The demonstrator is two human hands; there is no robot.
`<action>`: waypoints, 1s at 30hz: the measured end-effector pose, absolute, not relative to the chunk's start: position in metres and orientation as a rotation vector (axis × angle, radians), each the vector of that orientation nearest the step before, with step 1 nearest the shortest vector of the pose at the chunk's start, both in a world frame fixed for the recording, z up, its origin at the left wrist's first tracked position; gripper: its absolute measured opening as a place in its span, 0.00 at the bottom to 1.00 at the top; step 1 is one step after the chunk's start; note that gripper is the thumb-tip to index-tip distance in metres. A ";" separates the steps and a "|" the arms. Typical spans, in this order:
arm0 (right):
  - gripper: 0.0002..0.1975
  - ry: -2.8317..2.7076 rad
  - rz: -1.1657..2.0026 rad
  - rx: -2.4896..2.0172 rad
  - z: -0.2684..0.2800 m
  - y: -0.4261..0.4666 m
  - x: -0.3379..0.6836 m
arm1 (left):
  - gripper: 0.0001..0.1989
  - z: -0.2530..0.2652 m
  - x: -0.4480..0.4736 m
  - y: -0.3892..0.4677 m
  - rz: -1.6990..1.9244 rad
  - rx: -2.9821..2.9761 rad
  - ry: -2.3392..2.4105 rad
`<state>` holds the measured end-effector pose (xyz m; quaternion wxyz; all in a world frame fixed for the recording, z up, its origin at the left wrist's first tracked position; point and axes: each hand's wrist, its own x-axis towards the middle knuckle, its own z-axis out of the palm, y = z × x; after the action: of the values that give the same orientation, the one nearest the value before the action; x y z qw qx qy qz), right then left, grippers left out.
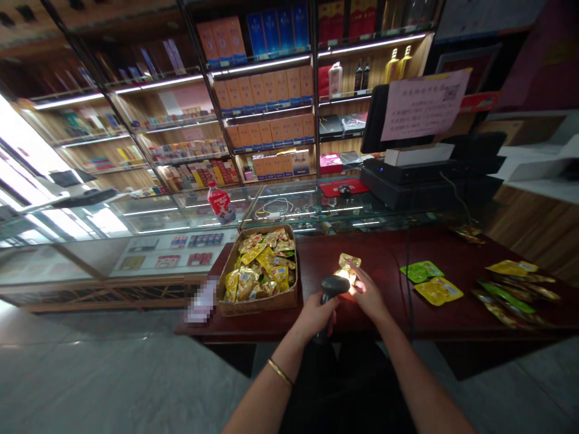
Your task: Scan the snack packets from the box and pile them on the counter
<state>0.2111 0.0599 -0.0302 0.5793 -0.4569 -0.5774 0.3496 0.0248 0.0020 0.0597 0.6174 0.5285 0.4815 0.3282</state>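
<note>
My left hand [316, 316] is wrapped round the handle of a black barcode scanner [335, 286]. The scanner's light falls on a gold foil snack packet [350, 260] just beyond its head. My right hand [368, 295] has its fingers closed on the near edge of that packet, over the dark red table [312, 259]. Left of my hands stands an open cardboard box [257, 305] filled with yellow and gold snack packets [265, 259]. On the right lie a green packet [423, 271] and a yellow packet [438, 291].
A pile of packets [515, 295] lies at the table's right end. Behind the table runs a glass counter [289, 208] with a red-labelled bottle [220, 204], a mouse [344, 190] and a register [425, 181]. A thin cable [408, 277] hangs down right of my hands.
</note>
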 end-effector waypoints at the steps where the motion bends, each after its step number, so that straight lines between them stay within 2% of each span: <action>1: 0.35 -1.354 0.826 -1.056 -0.029 0.060 0.211 | 0.19 0.058 0.027 0.005 0.744 1.232 1.116; 9: 0.41 -1.346 0.847 -1.039 -0.028 0.060 0.212 | 0.20 0.057 0.034 0.015 0.689 1.229 1.196; 15: 0.38 -1.321 0.853 -1.024 -0.033 0.063 0.210 | 0.25 0.066 0.022 -0.001 0.787 1.170 1.134; 25: 0.38 -1.341 0.868 -0.962 -0.028 0.064 0.207 | 0.16 0.090 0.010 -0.036 0.820 1.415 1.298; 30: 0.39 -1.356 0.868 -0.956 -0.027 0.062 0.208 | 0.17 0.101 0.009 -0.041 0.811 1.409 1.312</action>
<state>0.2079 0.0621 -0.0270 0.5929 -0.4110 -0.5832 0.3735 0.0093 -0.0409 0.1009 0.5025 0.5832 0.5429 0.3356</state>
